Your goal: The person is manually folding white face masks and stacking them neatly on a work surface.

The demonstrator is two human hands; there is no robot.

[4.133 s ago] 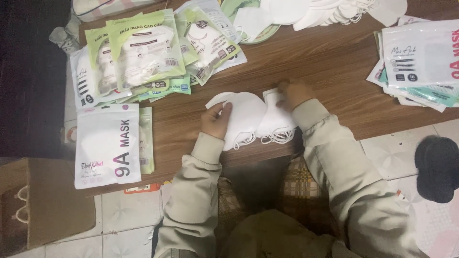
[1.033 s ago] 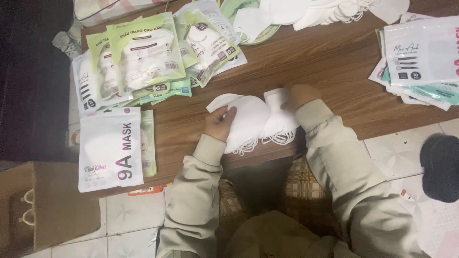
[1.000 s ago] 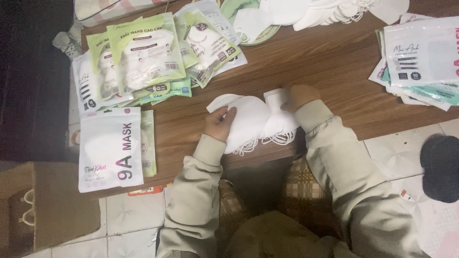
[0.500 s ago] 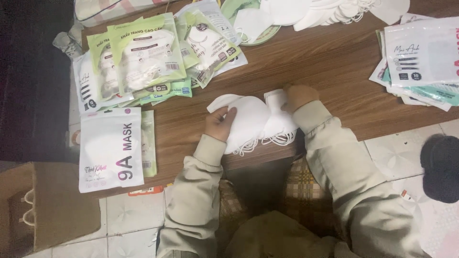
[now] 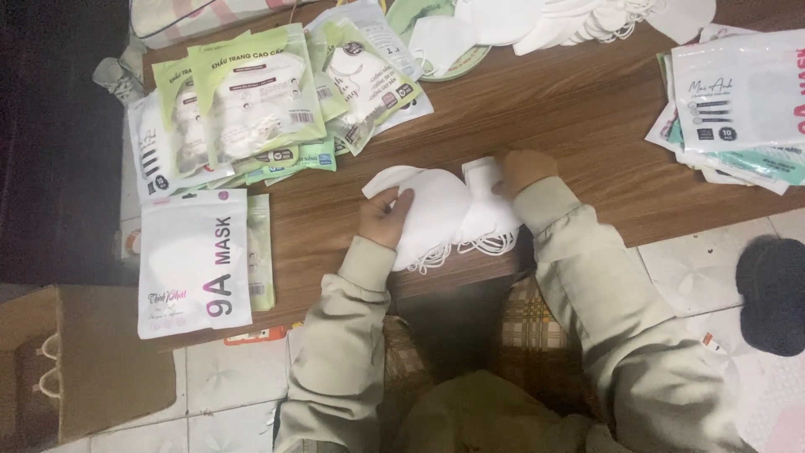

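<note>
Hardly anything has been shifted since the earlier frames: the stack of white masks [image 5: 444,214] is kept at the near table edge, with both hands left where they were.

The brown wooden table [image 5: 579,109] is spread across the view. At ten o'clock from the stack, a heap of green-and-clear pouches [image 5: 251,105] is seen, each with a white mask sealed inside. At nine o'clock a flat white pouch [image 5: 193,260] is laid, its contents not visible. At two o'clock more white packets [image 5: 738,105] are piled. At twelve o'clock, loose white masks [image 5: 537,18] are scattered at the far edge. A cardboard box [image 5: 75,361] is set on the floor at eight o'clock.

The stack's long axis is run from nine to three o'clock, with the ear loops [image 5: 470,247] hung toward six, over the table edge.

The stack's left end is pinched by the left hand [image 5: 384,216], fingers closed over it. Its upper right corner is nipped by the right hand [image 5: 521,170], fingers curled narrow.
</note>
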